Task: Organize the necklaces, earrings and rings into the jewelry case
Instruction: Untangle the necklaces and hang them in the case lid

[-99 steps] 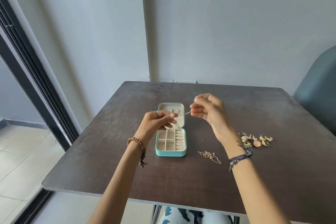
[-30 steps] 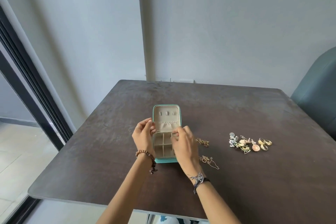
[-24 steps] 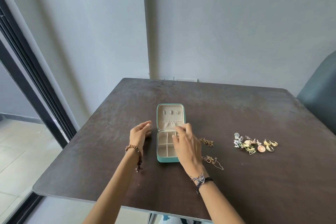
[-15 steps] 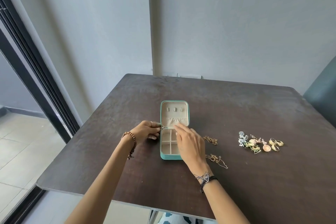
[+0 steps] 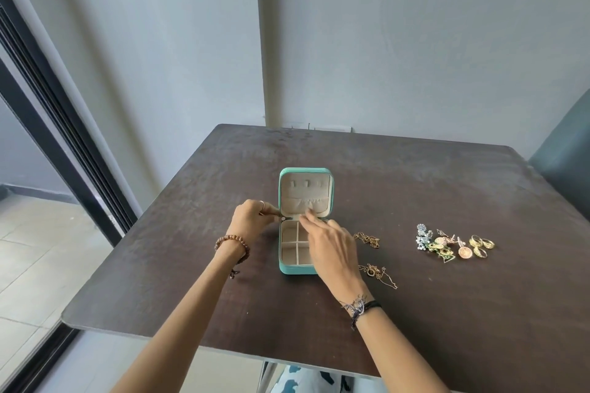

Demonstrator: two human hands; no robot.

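The teal jewelry case (image 5: pixel 284 269) lies open mid-table, its beige lid (image 5: pixel 305 190) raised at the back. My left hand (image 5: pixel 252 222) pinches the case's left edge at the hinge. My right hand (image 5: pixel 332 249) covers the right side of the base, its fingertips at the gathered pocket in the lid; nothing shows in them. Two gold necklaces lie to the right of the case, one (image 5: pixel 367 239) nearer the lid and one (image 5: pixel 378 274) closer to me. A pile of earrings and rings (image 5: pixel 453 244) sits farther right.
The dark brown table (image 5: pixel 415 344) ends close to me at its front edge. A grey-blue chair (image 5: pixel 565 169) stands at the far right. A dark sliding-door frame (image 5: pixel 64 124) runs along the left, and a grey wall is behind.
My left hand went from both hands at the lid pocket, out to the table, then back onto the case's left edge. My right fingertips moved up to the lid pocket.
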